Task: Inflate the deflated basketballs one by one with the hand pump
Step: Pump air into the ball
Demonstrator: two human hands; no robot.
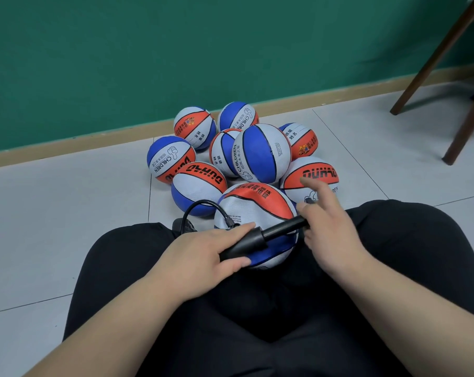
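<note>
Your legs in black trousers (pixel 257 308) are spread on the floor (pixel 67 200), and 1 red, white and blue basketball (pixel 255 205) sits between your knees, right in front of you. Your left hand (pixel 203 248) is wrapped around the barrel of the black hand pump (pixel 246 243), which lies across the near side of that ball. Your right hand (pixel 328 221) is closed on the pump's handle end with the rod drawn out, and its index finger sticks out straight. The black hose (pixel 200 205) loops from the pump out to the left and back down onto the ball's white panel. Just beyond it, 8 more balls (pixel 263 153) of the same colours are heaped together on the grey tiles, touching one another. Behind them run a tan baseboard (pixel 67 144) and a green wall (pixel 121 63), and dark wooden furniture legs (pixel 434 63) stand at the far right.
</note>
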